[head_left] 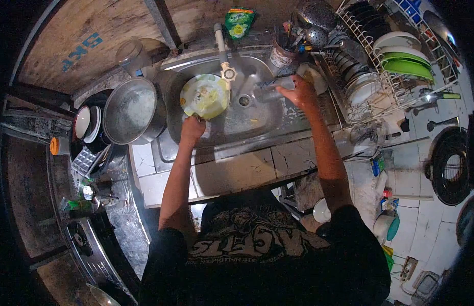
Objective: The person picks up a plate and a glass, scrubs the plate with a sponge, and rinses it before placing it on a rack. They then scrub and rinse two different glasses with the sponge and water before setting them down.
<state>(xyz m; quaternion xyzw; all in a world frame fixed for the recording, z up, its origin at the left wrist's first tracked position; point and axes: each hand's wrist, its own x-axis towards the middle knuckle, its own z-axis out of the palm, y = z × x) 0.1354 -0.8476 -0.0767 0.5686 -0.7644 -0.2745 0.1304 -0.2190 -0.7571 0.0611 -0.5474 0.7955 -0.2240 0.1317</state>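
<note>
My left hand [194, 128] is closed on the near rim of a pale plate [205, 96] with yellow-green patterning, held over the left side of the steel sink [252, 127]. The tap [227, 74] hangs just above the plate's right edge. At the right of the sink, my right hand [299, 95] has its thumb and fingers round the end of a clear container [272, 90], which lies over the sink's right edge. A round pale item [313, 77] is just behind my right hand.
Left of the sink stands a large metal pot [132, 111]. A dish rack [372, 58] with plates and bowls is at the right. Behind are a green pouch [239, 23] and a utensil holder [282, 55]. A tiled ledge [232, 171] runs along the front.
</note>
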